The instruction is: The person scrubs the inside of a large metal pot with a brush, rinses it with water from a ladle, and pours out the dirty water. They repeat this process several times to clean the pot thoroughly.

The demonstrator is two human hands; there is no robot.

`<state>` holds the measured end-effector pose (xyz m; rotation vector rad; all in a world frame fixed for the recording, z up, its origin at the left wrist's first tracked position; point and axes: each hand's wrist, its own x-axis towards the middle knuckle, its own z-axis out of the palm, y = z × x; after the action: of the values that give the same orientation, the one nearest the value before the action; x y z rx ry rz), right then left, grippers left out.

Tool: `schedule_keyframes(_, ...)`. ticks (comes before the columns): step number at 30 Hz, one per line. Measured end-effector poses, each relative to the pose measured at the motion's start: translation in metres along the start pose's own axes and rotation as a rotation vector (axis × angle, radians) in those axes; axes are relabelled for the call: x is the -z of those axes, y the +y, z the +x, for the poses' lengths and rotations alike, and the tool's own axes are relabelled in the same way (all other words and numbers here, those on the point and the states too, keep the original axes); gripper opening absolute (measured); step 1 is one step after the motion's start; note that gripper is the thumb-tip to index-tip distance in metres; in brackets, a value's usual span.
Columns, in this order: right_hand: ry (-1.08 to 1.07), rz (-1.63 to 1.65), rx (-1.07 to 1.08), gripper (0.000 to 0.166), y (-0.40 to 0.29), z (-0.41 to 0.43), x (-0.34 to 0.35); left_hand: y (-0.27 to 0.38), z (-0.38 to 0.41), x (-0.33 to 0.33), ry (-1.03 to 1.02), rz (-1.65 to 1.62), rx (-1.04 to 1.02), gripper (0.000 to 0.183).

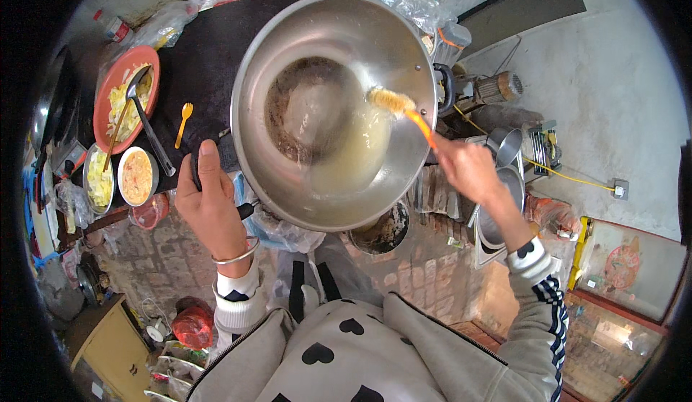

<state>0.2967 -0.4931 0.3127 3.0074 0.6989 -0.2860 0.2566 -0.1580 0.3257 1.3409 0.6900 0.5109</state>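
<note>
A large metal wok (330, 40) stands tilted before me, with cloudy liquid pooled on its right side and a brown stain around its bottom. My left hand (211, 202) grips the wok's dark handle at the left. In my right hand (467, 169) is the orange handle of a scrub brush (392, 102), whose pale bristles touch the wok's inner right wall. A second black handle (444, 87) sticks out from the far right side of the rim.
On the dark counter (216, 40) at left lie a red bowl (101, 115) of chopped food with a ladle and chopsticks, two smaller food bowls and a yellow plastic fork (184, 125). Metal pots (508, 151) stand at right. A blackened round container (386, 234) is below the wok.
</note>
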Motion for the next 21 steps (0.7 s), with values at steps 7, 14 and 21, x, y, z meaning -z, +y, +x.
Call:
schedule_keyframes(7,-0.148,0.260,-0.051,0.020,-0.068,-0.039,0.003,-0.003,0.005,0.003,-0.004,0.003,-0.015,0.032)
schedule_keyframes(14,0.073,0.280,0.023,0.022,-0.070,-0.026,0.018,-0.004,0.011,0.009,-0.004,0.027,0.019,0.031)
schedule_keyframes(21,-0.157,-0.188,0.028,0.047,-0.059,0.007,0.018,-0.010,0.019,0.016,-0.026,0.007,-0.025,0.031)
